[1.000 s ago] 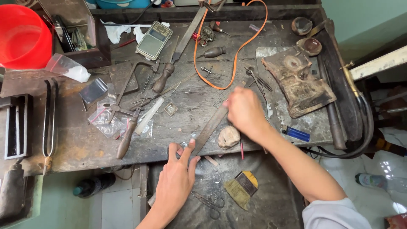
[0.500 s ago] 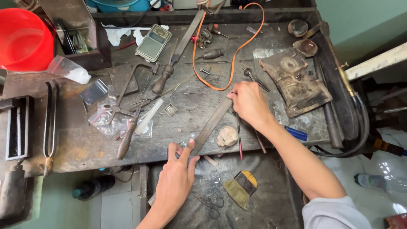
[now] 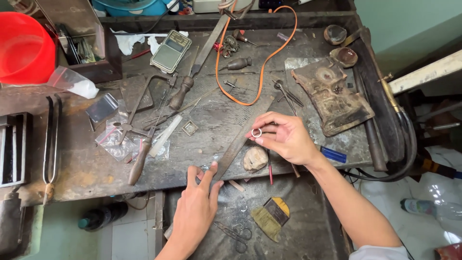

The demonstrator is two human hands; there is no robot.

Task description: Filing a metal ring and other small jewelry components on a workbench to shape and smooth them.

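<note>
A worn workbench (image 3: 96, 168) carries a flat file (image 3: 240, 139), orange cord (image 3: 262, 72), pocket scale (image 3: 171, 51) and stone (image 3: 255, 159).
</note>
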